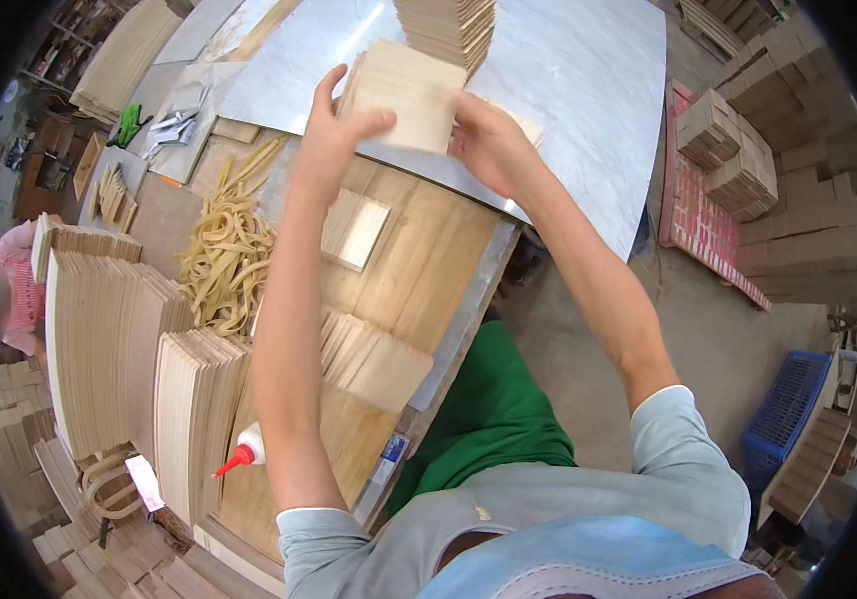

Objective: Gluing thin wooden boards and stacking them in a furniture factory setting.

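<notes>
Between my two hands is a stack of thin square wooden boards (pixel 410 95), held above the near edge of a pale marbled tabletop (pixel 588 90). My left hand (pixel 333 135) grips its left side, thumb across the front face. My right hand (pixel 488 140) presses on the right side, its fingers partly hidden and slightly blurred. Just behind rises a tall pile of similar wooden squares (pixel 448 35). Another light wooden piece (pixel 523 122) lies beyond my right hand. Below my hands, a small block of boards (pixel 356 230) rests on the wooden worktop (pixel 428 240).
Leaning boards (pixel 373 359) lie nearer me, and a glue bottle with a red tip (pixel 246 451) is beside my left forearm. Tan bands (pixel 229 240) and upright board stacks (pixel 114 349) fill the left. A person in pink (pixel 21 290) is farther left. A blue crate (pixel 786 404) stands right.
</notes>
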Demonstrator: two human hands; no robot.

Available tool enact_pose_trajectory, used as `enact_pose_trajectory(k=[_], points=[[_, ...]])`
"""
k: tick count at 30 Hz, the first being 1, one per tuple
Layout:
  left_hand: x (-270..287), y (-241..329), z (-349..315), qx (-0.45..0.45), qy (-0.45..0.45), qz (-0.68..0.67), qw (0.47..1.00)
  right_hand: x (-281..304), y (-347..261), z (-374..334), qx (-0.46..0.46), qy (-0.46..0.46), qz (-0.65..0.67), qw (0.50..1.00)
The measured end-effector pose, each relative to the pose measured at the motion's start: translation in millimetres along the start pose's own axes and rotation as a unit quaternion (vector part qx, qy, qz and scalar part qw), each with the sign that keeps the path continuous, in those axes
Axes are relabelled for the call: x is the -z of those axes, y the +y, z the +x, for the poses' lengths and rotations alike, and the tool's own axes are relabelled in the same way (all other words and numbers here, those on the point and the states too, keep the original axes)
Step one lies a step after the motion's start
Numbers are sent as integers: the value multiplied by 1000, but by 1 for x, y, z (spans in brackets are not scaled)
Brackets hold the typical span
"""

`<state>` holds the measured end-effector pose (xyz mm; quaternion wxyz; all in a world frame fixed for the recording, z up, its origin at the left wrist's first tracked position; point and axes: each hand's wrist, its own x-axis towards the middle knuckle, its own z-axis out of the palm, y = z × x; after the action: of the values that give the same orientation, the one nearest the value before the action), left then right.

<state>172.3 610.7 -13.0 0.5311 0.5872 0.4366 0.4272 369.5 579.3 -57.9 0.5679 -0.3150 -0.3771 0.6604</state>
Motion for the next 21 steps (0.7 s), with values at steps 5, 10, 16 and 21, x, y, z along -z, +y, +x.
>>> enact_pose_trajectory(k=[5,10,16,21], points=[[-28,54,-118,-385,-42,469,794,31,-11,-80,-157,-60,164,972],[-36,32,-182,-486,-130,484,716,18,-7,-111,-228,-214,87,946],[-37,26,-215,-482,-107,525,693,18,-7,-139,-238,-270,26,933],[-51,19,-213,-419,-5,582,697,-7,5,-192,-238,-21,63,969]])
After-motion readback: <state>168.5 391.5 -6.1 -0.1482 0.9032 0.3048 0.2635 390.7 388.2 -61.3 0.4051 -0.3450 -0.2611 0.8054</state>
